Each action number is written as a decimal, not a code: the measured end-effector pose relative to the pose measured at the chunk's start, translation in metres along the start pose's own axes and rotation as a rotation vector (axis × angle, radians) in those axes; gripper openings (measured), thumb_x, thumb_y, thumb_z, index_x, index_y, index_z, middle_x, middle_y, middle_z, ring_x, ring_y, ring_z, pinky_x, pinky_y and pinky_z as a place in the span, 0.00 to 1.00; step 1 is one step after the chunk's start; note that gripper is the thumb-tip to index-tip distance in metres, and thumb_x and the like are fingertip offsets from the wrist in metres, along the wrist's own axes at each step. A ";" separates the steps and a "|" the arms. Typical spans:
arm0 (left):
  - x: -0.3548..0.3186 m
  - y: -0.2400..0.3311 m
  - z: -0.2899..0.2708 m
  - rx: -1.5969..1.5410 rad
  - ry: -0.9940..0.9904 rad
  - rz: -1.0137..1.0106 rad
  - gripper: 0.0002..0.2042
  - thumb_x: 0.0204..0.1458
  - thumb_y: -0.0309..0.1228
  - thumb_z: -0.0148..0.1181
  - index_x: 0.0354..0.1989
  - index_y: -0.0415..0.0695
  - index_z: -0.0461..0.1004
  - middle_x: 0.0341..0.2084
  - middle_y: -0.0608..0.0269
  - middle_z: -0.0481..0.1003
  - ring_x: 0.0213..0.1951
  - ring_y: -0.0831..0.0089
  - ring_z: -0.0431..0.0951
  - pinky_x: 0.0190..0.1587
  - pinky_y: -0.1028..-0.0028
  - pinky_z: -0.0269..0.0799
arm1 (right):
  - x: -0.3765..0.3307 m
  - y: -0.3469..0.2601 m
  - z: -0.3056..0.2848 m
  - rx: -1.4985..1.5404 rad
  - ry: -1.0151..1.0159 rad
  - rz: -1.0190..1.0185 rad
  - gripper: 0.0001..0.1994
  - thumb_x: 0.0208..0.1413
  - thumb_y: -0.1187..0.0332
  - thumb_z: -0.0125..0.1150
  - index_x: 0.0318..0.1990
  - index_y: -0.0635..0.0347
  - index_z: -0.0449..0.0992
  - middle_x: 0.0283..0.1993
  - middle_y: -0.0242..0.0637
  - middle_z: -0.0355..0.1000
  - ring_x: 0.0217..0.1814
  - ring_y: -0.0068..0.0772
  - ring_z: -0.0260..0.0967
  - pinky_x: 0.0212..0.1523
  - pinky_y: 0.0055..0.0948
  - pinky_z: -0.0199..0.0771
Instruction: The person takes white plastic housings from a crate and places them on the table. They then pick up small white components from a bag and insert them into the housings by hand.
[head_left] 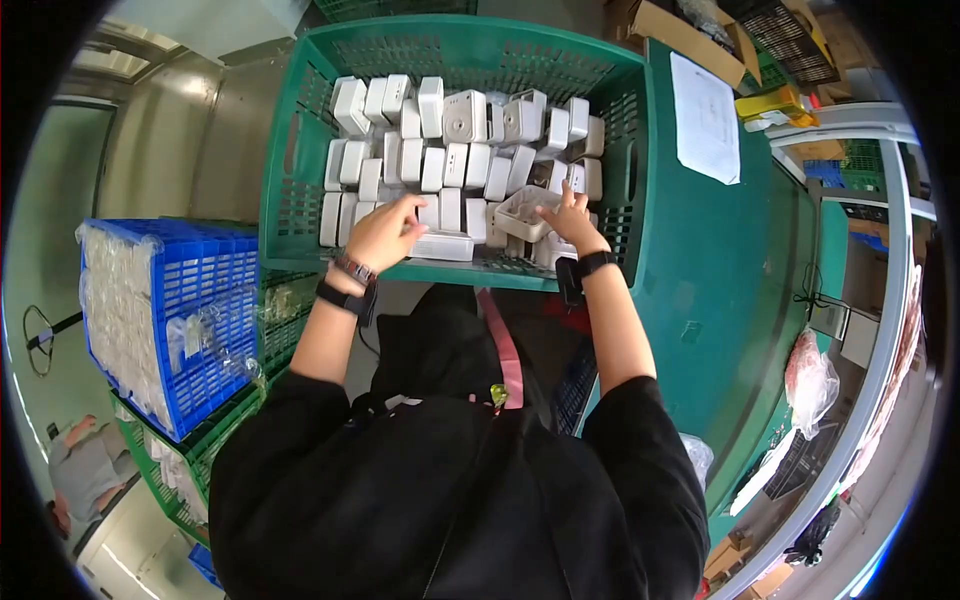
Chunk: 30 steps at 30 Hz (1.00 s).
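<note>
White plastic housings [431,107], smooth, round-cornered, packed in slotted green crate [400,52].

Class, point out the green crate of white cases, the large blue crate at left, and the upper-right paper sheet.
Green crate [470,50], head view: far wall.
Blue crate [203,288], head view: slatted side.
Paper sheet [706,118], head view: middle.

Bright, fairly even light on my feed right now, and the white housings [463,117] glow pale, a touch washed out. Black clothing [450,490] swallows its own detail; deep shadow sits below the green crate [470,23]. I've got a soft sheen on the upper-left panel [205,135], a blue-white flare at lower right, the grey rail [900,215] bowing hard, corners black.
</note>
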<state>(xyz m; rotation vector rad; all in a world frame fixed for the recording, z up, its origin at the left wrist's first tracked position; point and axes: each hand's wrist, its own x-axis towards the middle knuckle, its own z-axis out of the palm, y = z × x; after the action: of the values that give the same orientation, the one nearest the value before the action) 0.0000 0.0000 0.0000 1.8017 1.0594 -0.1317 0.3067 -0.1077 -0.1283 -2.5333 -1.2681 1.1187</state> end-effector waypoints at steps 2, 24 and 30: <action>0.040 -0.012 0.000 0.351 -0.106 0.166 0.31 0.40 0.48 0.56 0.53 0.49 0.57 0.43 0.50 0.65 0.44 0.55 0.69 0.44 0.64 0.65 | 0.036 0.031 0.029 0.329 0.062 0.061 0.44 0.42 0.55 0.61 0.61 0.58 0.38 0.56 0.55 0.50 0.54 0.47 0.56 0.52 0.36 0.57; 0.163 -0.085 -0.026 -0.234 -0.290 0.049 0.32 0.46 0.47 0.52 0.53 0.36 0.53 0.44 0.51 0.67 0.44 0.66 0.70 0.46 0.69 0.65 | 0.070 -0.022 -0.006 0.883 0.123 0.223 0.37 0.35 0.54 0.65 0.52 0.65 0.59 0.46 0.48 0.63 0.43 0.43 0.66 0.45 0.36 0.64; 0.180 -0.099 -0.008 -0.513 0.143 0.012 0.31 0.48 0.45 0.51 0.54 0.36 0.52 0.45 0.52 0.66 0.47 0.66 0.68 0.46 0.68 0.64 | 0.009 -0.036 -0.012 -0.131 -0.266 0.128 0.35 0.36 0.49 0.62 0.53 0.53 0.59 0.56 0.48 0.52 0.57 0.51 0.52 0.52 0.45 0.58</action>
<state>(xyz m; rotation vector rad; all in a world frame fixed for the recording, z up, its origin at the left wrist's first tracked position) 0.0371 0.1257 -0.1581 1.3643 1.0660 0.2603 0.2947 -0.0748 -0.1109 -2.6627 -1.2895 1.4903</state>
